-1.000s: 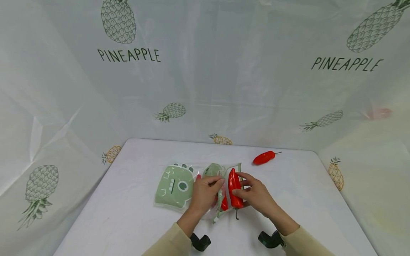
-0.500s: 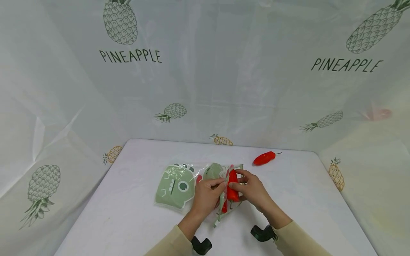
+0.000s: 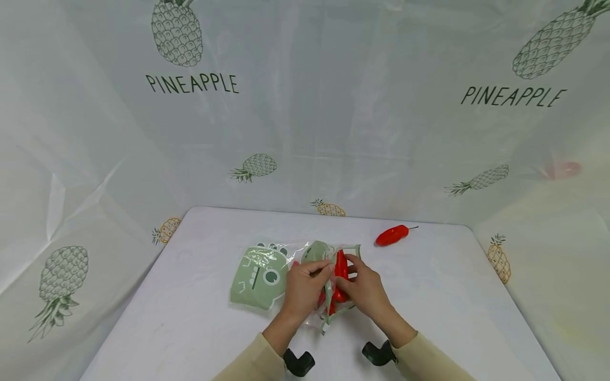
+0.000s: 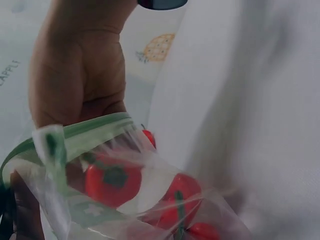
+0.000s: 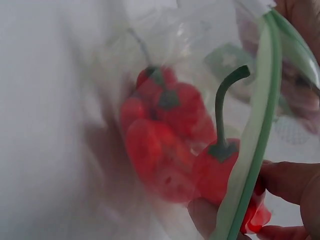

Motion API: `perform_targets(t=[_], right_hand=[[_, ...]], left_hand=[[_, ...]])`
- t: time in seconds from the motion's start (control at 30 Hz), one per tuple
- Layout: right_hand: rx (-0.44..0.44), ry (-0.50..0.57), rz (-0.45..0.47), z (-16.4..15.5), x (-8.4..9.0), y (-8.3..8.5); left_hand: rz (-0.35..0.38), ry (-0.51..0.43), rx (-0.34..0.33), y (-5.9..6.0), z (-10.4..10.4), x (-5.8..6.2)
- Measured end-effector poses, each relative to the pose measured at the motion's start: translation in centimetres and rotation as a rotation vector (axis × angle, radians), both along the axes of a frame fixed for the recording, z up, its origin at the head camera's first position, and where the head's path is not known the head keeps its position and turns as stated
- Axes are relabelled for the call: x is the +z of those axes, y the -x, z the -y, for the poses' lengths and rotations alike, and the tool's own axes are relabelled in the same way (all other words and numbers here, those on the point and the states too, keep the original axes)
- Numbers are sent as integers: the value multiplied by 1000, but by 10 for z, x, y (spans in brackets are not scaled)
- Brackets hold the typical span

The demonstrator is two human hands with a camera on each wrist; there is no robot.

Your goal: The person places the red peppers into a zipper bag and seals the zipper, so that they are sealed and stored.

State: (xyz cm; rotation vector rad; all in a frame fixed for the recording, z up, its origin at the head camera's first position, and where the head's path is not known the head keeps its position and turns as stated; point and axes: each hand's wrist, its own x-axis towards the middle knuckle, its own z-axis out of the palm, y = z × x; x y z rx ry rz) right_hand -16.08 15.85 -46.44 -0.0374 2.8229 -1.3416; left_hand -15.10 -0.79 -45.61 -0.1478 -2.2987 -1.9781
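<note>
A clear plastic zip bag with green cartoon print lies on the table, its mouth towards the right. My left hand pinches the bag's green-edged opening. With fingers and thumb, my right hand holds a red chili pepper at that opening. In the right wrist view, the held pepper has a curved green stem and is partly behind the green zip strip. Several red peppers show through the clear plastic. The left wrist view also shows red peppers behind the film; the left fingertips are partly hidden.
Another red chili pepper lies at the back right of the white table. A pale sheet printed with pineapples hangs behind and beside the table. Black wrist-worn pieces stick out from the sleeves.
My right hand has moved left with the chili pepper, bringing it from in front of the bag's mouth into the opening. My left hand keeps its pinch on the bag edge, almost unmoved.
</note>
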Motion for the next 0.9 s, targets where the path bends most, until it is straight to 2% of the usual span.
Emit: perform_targets(t=[0.27,0.43,0.73,0.9], right_hand=[[31,178,71,11,-2,2],[55,215,84,13,-3,1],[120,253,65,16,-9,2],[153,340,80,15,-13,3]], left_hand=[[-11,7,1,1,0,0],[-6,11,6,2,2,-1],[-16,-40,-11,4,3,0],[-10,-59,15,6,6,2]])
